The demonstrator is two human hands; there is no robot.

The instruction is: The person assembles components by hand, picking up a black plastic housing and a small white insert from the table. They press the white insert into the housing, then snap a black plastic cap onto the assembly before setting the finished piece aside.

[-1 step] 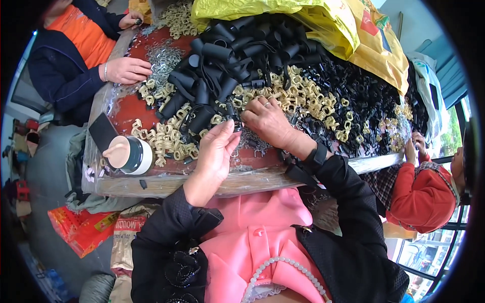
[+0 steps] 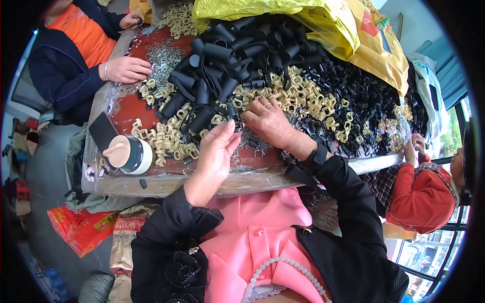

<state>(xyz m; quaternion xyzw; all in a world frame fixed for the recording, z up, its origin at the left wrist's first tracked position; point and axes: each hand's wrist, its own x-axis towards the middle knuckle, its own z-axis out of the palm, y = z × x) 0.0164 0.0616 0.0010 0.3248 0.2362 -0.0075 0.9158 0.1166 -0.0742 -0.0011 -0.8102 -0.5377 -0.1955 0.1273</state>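
My left hand point(image 2: 214, 154) pinches a small black plastic part point(image 2: 238, 126) between thumb and fingertips, over the near side of the table. Close against it, my right hand point(image 2: 271, 123) has its fingers curled together at the same part; whatever sits in those fingertips is hidden. Below the right hand lie small silver metal hooks point(image 2: 256, 143). Cream plastic clips point(image 2: 305, 96) are heaped behind it and also to the left of my left hand. Black tubes point(image 2: 217, 52) with straps form a pile beyond both hands.
Small black pieces point(image 2: 374, 96) cover the table's right side, under yellow bags point(image 2: 283, 9). A lidded tub point(image 2: 132, 154) and a dark phone point(image 2: 103, 130) stand at the left corner. The wooden edge point(image 2: 242, 182) runs before me. Co-workers' hands point(image 2: 127, 70) are left and right.
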